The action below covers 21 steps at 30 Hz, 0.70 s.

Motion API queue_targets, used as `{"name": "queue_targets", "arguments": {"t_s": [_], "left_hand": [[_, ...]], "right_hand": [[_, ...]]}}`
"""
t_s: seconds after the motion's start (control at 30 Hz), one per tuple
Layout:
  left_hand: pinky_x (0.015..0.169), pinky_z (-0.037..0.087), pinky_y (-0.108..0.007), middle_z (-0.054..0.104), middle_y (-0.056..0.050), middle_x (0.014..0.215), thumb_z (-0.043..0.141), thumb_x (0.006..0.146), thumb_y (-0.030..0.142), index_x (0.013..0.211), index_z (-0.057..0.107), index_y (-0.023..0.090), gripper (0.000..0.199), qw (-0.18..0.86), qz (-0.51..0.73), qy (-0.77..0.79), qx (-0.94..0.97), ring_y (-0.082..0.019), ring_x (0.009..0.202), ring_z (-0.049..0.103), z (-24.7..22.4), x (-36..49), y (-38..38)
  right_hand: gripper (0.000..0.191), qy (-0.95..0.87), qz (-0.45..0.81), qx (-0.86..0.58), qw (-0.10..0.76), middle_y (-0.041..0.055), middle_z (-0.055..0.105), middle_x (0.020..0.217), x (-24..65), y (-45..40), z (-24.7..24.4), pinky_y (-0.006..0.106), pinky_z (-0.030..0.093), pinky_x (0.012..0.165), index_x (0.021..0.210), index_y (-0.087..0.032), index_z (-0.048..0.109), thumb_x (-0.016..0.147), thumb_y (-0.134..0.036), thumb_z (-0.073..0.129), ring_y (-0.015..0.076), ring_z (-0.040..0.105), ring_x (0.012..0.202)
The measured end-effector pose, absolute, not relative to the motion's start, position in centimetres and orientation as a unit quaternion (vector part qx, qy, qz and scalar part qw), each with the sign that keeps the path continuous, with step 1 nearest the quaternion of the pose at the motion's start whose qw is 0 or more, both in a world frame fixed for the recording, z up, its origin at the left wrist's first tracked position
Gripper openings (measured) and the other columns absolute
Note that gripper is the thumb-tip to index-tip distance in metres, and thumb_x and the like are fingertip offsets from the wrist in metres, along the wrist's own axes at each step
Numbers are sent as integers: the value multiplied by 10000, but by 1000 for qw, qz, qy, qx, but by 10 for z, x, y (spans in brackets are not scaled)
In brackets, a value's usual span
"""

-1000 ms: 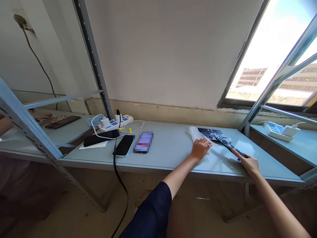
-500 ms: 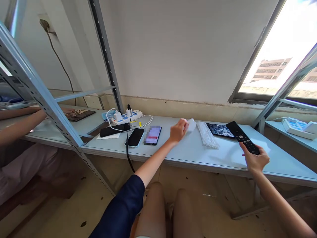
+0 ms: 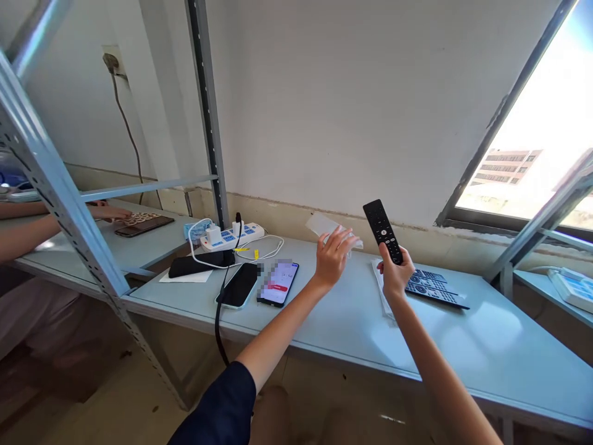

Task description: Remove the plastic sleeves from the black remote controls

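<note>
Head view: right hand (image 3: 397, 272), grip closed, has one bare remote (image 3: 380, 222) up above the table (image 3: 333, 327); left hand (image 3: 331, 262), loosely spread, meets a bag (image 3: 319, 223), hold unclear. Other remotes (image 3: 428, 288) lie untouched.

Phones (image 3: 239, 286) lie left on the table (image 3: 333, 324), remotes (image 3: 433, 289) right, apparently plastic bags (image 3: 380, 285) between.

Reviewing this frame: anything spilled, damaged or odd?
No spill visible. The lit phone is partly covered by blocky pixels, apparently image masking. A black cable dangles over the front edge of the desk.
</note>
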<state>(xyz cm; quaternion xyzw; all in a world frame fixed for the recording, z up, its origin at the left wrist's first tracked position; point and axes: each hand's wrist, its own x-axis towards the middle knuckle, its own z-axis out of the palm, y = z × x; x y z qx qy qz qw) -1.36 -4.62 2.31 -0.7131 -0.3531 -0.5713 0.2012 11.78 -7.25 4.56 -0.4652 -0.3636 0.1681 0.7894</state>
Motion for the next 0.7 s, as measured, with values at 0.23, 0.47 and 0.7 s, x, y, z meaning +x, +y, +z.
{"name": "queue_targets", "arguments": {"t_s": [0.23,0.47,0.7], "left_hand": [[972,409,-353,690,-24,1110,497,890,95,950,631,235,202,167,-489,-330,-790,-173,1154,586,4,-9,-6],[940,407,-327,703,-5,950,547,905,194,889,560,208,25,39,-357,-346,-867,-149,929,652,-6,-14,3],[955,375,-336,696,-2,966,601,877,330,937,548,222,134,-60,-231,-372,-897,-167,937,633,-4,-11,-1]], "right_hand": [[634,-322,164,-478,801,-52,495,554,109,-15,21,215,293,358,817,-185,549,454,-673,726,93,429,408],[506,-424,-21,-480,768,27,590,766,129,-13,5,264,447,580,864,-171,627,642,-623,680,159,561,689],[227,-525,-219,-482,666,19,584,783,131,-31,18,216,384,493,810,-250,726,818,-461,642,128,545,679]]}}
